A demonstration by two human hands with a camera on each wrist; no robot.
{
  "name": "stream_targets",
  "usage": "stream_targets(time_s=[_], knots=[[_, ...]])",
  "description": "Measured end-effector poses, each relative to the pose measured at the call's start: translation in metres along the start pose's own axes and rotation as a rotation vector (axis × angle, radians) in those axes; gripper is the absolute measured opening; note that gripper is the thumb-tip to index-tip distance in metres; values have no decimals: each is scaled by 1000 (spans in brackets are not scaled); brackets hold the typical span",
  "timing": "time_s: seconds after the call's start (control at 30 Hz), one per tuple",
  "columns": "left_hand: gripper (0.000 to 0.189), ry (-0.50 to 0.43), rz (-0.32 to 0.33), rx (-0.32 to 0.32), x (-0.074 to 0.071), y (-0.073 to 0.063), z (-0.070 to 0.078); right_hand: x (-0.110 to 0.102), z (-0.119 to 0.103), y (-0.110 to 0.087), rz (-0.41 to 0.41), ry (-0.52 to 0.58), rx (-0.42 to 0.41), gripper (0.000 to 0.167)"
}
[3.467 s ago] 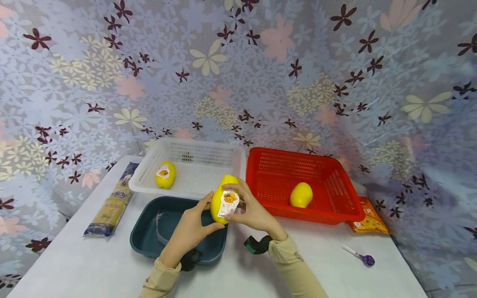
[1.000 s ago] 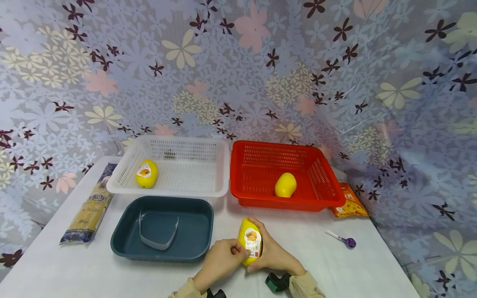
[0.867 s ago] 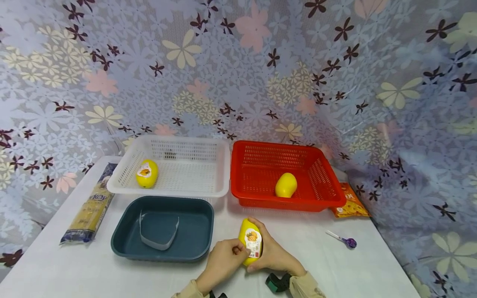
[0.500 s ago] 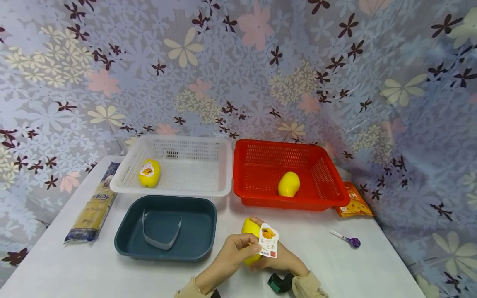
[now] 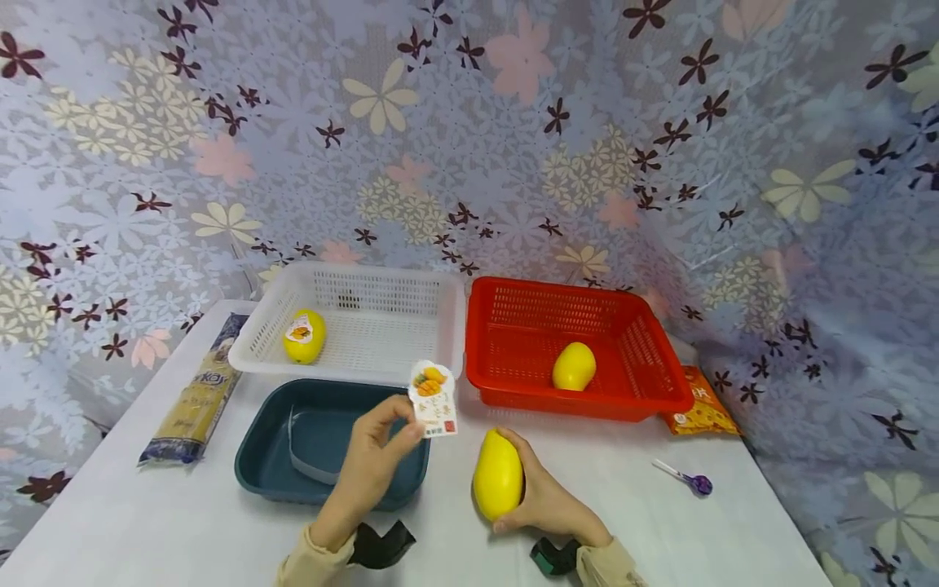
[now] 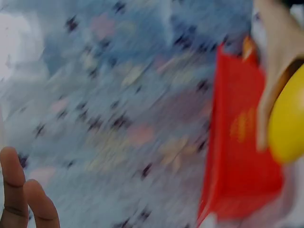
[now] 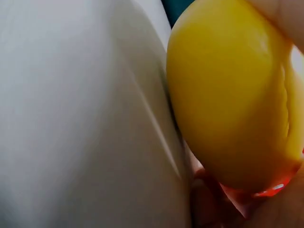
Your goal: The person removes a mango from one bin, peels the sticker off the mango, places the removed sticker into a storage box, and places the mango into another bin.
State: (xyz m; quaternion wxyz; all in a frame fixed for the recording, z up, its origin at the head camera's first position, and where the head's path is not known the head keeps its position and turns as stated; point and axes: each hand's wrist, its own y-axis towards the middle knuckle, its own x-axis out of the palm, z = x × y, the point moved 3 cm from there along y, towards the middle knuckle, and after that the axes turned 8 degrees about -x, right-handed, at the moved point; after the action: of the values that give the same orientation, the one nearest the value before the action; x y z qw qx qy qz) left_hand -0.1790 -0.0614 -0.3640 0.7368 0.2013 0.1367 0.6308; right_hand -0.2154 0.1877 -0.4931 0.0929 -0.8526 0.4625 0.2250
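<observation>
In the head view my left hand (image 5: 372, 456) pinches a white sticker (image 5: 434, 399) with a mango picture, held up over the right end of the dark teal tray (image 5: 257, 481). My right hand (image 5: 546, 497) grips a yellow mango (image 5: 497, 477) on the table from its right side, fingers round the far end and thumb at the near end. No sticker shows on its upper side. That mango (image 7: 228, 95) fills much of the right wrist view. The left wrist view is blurred; two fingertips (image 6: 40, 204) show at its lower left, the sticker out of sight.
A clear strip (image 5: 311, 467) lies in the teal tray. Behind, a white basket (image 5: 381, 371) holds a stickered mango (image 5: 304, 336); a red basket (image 5: 572, 399) holds a plain mango (image 5: 575, 367). A noodle packet (image 5: 194, 403) lies left, a snack bag (image 5: 704, 408) and lollipop (image 5: 689, 479) right.
The sticker has come off the mango's face and moved up and left with my left hand. Earlier both hands held the mango over the tray; it now sits lower, on the table, in my right hand.
</observation>
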Motion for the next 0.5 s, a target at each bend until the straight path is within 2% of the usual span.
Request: stream_targets(time_s=[0.1, 0.27, 0.37, 0.5], knots=[[19, -68, 100, 60, -25, 3, 8, -1, -5, 1, -8, -29, -50, 120], [30, -107, 228, 44, -57, 3, 18, -1, -15, 1, -4, -136, -132, 112], [29, -111, 277, 37, -68, 4, 23, -2, -25, 2, 27, -155, -128, 109], [27, -118, 301, 44, -75, 5, 27, -6, -43, 7, 85, -167, -128, 104]])
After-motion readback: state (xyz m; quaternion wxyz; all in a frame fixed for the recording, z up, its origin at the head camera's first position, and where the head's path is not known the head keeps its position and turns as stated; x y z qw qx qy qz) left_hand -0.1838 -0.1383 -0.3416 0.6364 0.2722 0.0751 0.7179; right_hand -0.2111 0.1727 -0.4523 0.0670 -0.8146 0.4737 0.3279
